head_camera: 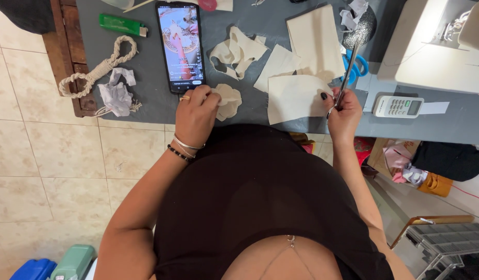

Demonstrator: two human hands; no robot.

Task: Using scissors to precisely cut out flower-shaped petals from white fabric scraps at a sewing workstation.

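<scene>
Nearest the camera, the left hand (196, 115) is closed in a pinch on a small scalloped piece of cream fabric (228, 101) that lies at the near edge of the grey bench (249, 111). The right hand (343, 111) is closed around the blades of a pair of blue-handled scissors (352, 67), whose handles point away from the person; its fingertips touch the edge of a larger rounded cream fabric piece (294, 97) lying flat just beside it. Just right of that hand sits a white remote control (398, 106). Farther in, a smartphone (181, 45) with a lit screen lies just beyond the left hand, with a crumpled scrap of white paper (116, 92) and a braided rope loop (97, 70) to its left. Beyond these lie a loose strip of cream fabric (237, 52), more flat fabric cut-outs (314, 41) and a green lighter (123, 24). A white sewing machine (441, 46) stands at the far right.
</scene>
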